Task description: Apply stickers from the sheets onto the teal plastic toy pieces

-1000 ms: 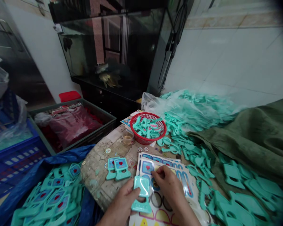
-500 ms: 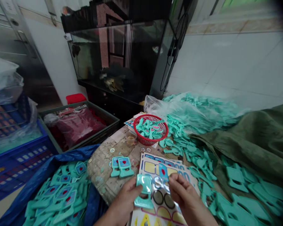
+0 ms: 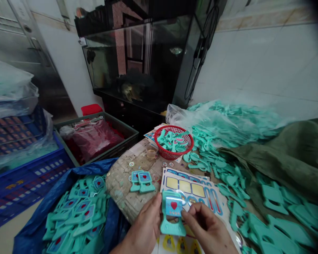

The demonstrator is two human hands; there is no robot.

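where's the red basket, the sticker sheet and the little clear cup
red plastic basket (image 3: pixel 172 154), head view, on its outer wall
sticker sheet (image 3: pixel 185 187), head view, on its yellow panels
little clear cup (image 3: pixel 151 152), head view, on its side

Twelve o'clock: dark glass aquarium (image 3: pixel 137 60) on a black cabinet (image 3: pixel 127 106). Just right of it, low: red plastic basket (image 3: pixel 175 155) beside a small glass cup (image 3: pixel 151 152). Two o'clock: olive-green tarp (image 3: pixel 286 151). Ten o'clock: grey crate (image 3: pixel 116 121) holding a maroon plastic bag (image 3: pixel 95 139). Nine o'clock: blue plastic crate (image 3: pixel 29 176).
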